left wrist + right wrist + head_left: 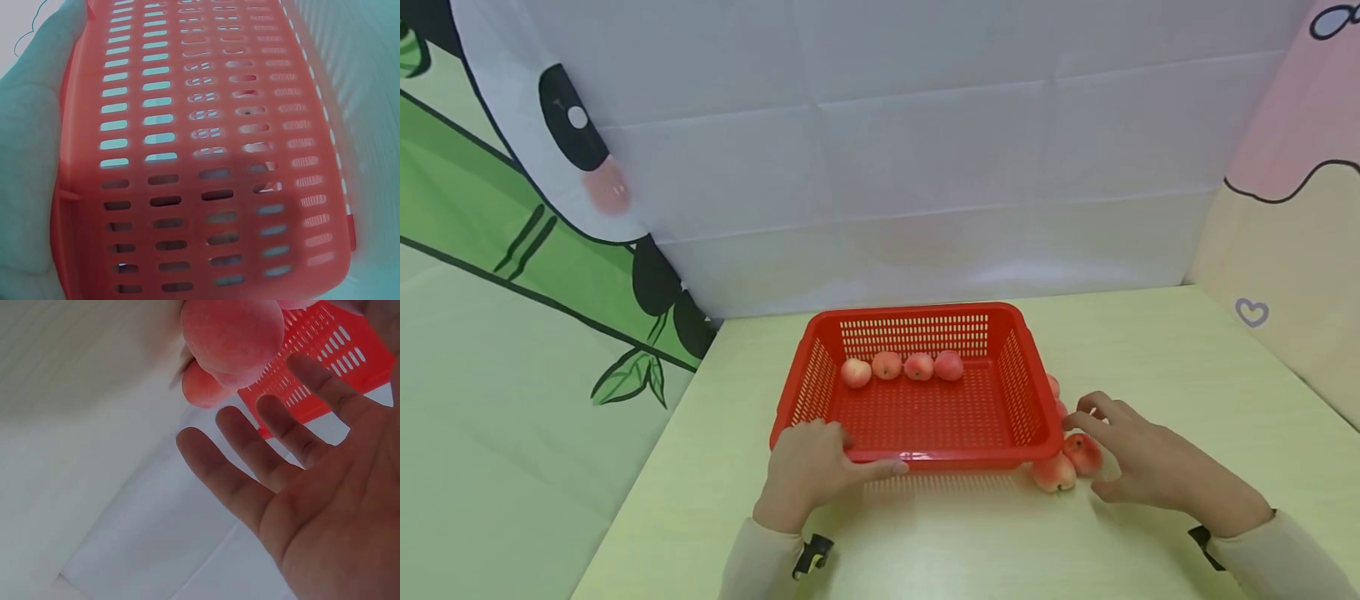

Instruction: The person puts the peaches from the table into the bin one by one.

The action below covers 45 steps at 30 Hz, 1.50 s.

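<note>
A red plastic basket [917,461] with slotted walls stands on the table. Inside it, several red-yellow apples [918,367] sit in a row toward the back. My left hand [812,471] grips the front left corner of the rim, thumb along the front edge; the left wrist view shows the slotted wall [187,181] below that hand. By the basket's right side lie several more apples [1082,454], partly hidden by the rim and my right hand. That right hand [1142,458] is just right of them, fingers spread; in the right wrist view its palm faces an apple [232,337].
The pale table [1180,358] extends on both sides of the basket. Behind it hangs a whitish cloth [925,167], with a printed green panel [512,333] on the left and a pink and cream one [1292,250] on the right.
</note>
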Available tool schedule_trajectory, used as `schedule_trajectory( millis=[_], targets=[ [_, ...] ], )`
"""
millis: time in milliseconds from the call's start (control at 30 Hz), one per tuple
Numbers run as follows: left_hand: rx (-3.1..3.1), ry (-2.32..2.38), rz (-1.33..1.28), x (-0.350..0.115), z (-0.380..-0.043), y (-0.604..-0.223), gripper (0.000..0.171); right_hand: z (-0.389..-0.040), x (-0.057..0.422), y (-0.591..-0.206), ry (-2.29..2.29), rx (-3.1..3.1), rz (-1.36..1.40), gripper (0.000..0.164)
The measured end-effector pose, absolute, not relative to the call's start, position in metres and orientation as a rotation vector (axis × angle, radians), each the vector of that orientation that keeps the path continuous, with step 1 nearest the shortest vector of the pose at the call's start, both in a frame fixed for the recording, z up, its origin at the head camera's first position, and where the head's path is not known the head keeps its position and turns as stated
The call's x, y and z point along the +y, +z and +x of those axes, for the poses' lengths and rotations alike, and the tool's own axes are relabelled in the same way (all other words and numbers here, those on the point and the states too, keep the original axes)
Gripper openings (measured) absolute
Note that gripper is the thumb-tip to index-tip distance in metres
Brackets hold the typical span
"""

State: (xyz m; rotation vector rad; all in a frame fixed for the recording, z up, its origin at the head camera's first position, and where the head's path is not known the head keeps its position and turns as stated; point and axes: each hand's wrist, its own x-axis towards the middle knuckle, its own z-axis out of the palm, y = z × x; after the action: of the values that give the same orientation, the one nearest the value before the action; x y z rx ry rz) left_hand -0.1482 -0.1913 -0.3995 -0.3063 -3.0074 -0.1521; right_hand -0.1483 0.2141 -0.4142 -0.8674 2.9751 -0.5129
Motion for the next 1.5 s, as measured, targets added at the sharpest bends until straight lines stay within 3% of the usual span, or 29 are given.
schedule_trajectory(
  millis=[1133, 1500],
  targets=[
    [-3.006, -0.137, -0.31, -0.19, -0.146, -0.397, 0.082, -0.163, 0.196, -0.438, -0.471, 2.92, -1.081, 0.043],
    [-3.007, -0.162, -0.315, -0.191, -0.147, -0.398, 0.082, -0.163, 0.2, -0.433, -0.462, 2.889, -1.097, 0.044]
  ],
)
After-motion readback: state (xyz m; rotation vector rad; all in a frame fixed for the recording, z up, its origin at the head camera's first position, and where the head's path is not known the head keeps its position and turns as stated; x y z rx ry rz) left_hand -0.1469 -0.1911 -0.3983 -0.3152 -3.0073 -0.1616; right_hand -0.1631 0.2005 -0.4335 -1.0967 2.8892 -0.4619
